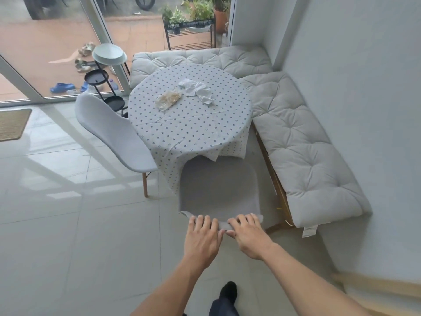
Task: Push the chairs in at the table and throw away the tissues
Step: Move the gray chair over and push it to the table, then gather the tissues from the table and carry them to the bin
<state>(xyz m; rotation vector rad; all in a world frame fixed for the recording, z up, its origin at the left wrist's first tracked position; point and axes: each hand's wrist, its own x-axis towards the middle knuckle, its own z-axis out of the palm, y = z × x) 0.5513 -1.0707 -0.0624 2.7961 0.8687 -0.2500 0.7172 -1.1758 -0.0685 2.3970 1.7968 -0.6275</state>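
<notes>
A round table (191,131) wears a white cloth with small blue dots. Crumpled white tissues (197,90) lie on its far half, beside a tan patterned napkin (168,101). A grey chair (218,188) stands at the table's near side, its seat partly under the hanging cloth. My left hand (202,236) and my right hand (249,233) both grip the top edge of its backrest, side by side. A second grey chair (116,133) with wooden legs stands at the table's left, angled away from it.
A cushioned L-shaped bench (303,142) runs behind and to the right of the table against the wall. A black tiered stand (102,80) with a pale dish sits by the glass door. A doormat (12,124) lies far left on the tiled floor.
</notes>
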